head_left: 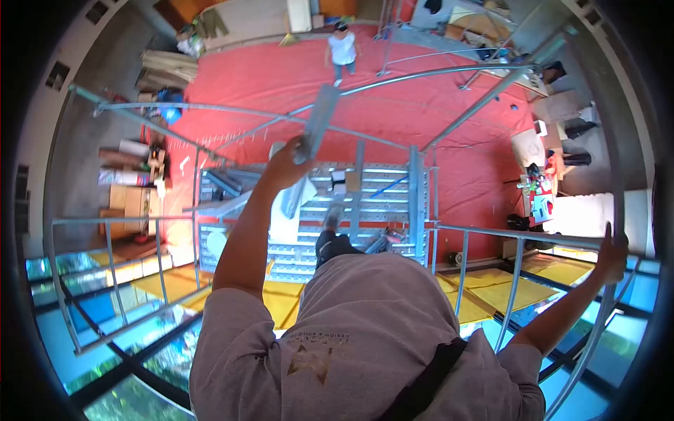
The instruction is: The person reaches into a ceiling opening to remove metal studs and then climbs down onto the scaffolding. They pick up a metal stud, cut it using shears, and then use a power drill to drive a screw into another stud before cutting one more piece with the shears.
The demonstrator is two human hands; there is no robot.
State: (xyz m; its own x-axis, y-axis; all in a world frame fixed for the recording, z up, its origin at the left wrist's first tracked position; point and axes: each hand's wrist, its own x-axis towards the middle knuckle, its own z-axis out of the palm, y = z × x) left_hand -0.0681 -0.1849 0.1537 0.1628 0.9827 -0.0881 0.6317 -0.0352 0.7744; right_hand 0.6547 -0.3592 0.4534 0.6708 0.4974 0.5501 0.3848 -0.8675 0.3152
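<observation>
My left hand (288,165) is raised in front of me, closed round the lower end of a flat grey strip (322,119) that tilts up and to the right. Out to the far right, my right hand (613,258) is wrapped round a metal scaffold rail (554,238). Below my left hand, more grey strips lie on a slotted metal platform (305,269), some partly hidden by my forearm. One shoe (334,216) shows on this platform, in front of my shirt.
Scaffold braces (453,70) cross above a red floor (246,77) far below. A person (342,50) in a white top walks there. Boards (168,67) lie at the left, and a cluttered table (540,189) is at the right. Guard rails (109,263) flank the platform.
</observation>
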